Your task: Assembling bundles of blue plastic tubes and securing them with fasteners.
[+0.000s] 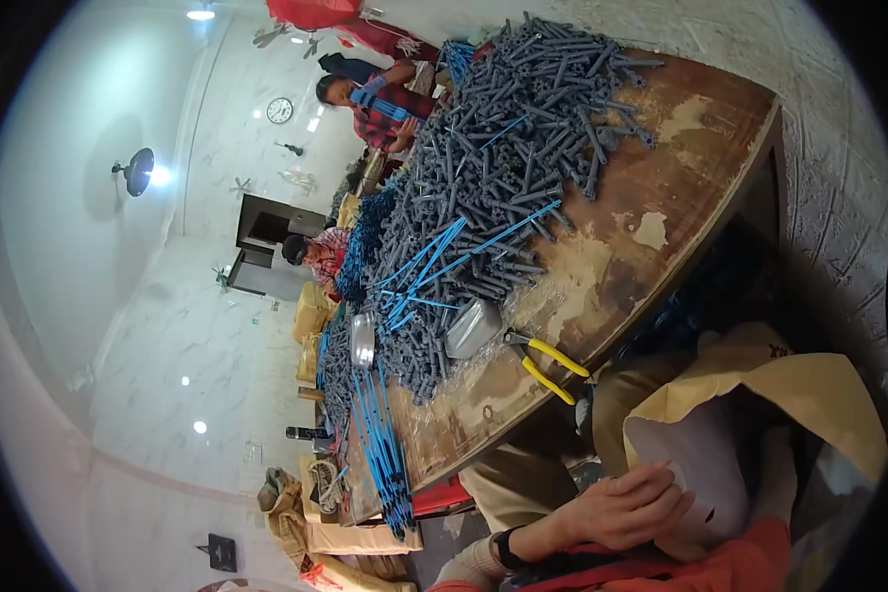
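Observation:
A tan paper bag (809,395) with a pale inside gapes open in front of me. At its near rim is my left hand (631,505), a dark band on its wrist. The left fingers are curled together; what they pinch, if anything, cannot be made out. My right forearm (776,479) reaches into the bag's mouth, and the right hand is hidden there. Yellow-handled pliers (548,367) rest on the table's edge, close to the bag. Beside them stands a clear plastic container (474,329) against a big heap of grey ribbed plugs (503,148).
The worn wooden table (676,183) carries the heap. Thin blue sticks (424,261) lie across it, and a bundle of blue sticks (383,454) overhangs the near edge. Two people sit farther along, one in a checked shirt (385,123) holding blue sticks. Sacks (311,311) stand beyond.

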